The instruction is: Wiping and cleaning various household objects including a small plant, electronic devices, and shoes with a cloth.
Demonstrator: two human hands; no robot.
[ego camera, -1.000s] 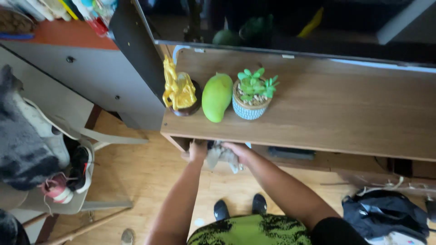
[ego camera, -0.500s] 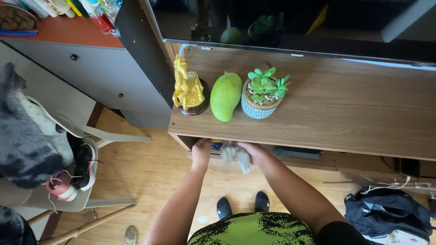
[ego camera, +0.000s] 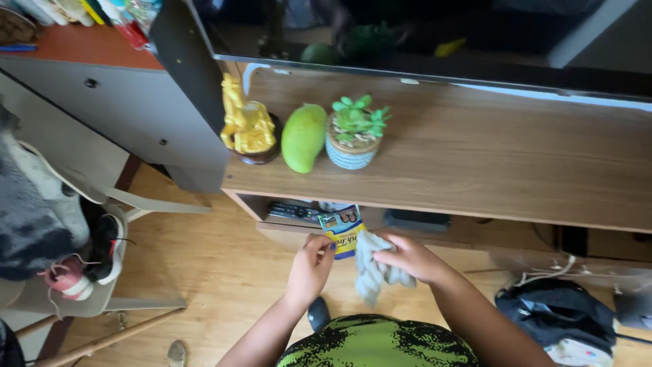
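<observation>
A long wooden shelf (ego camera: 475, 163) runs across the room below a dark screen, carrying a yellow figurine (ego camera: 246, 124), a green mango (ego camera: 303, 137) and a small potted succulent (ego camera: 354, 132); pale wood flooring lies beneath. I stand over its lower compartment, where my left hand (ego camera: 311, 266) pinches the bottom edge of a blue and yellow packet (ego camera: 343, 230) between curled fingers, while my right hand (ego camera: 407, 257) is closed around a crumpled grey cloth (ego camera: 375, 272) that hangs down just beside the packet. A remote control (ego camera: 293, 212) lies in the compartment behind the packet, and a flat dark box (ego camera: 415, 220) sits further along. In my judgement the packet needs a firm, level grip so it clears the remote, and the cloth is best bunched tightly so its loose end does not drag. The back of the compartment is in shadow and I cannot make out what else it holds. At left a grey blurred shape hides part of a chair with shoes (ego camera: 81, 265); a dark bag (ego camera: 560, 316) at right is cut off by the frame.
</observation>
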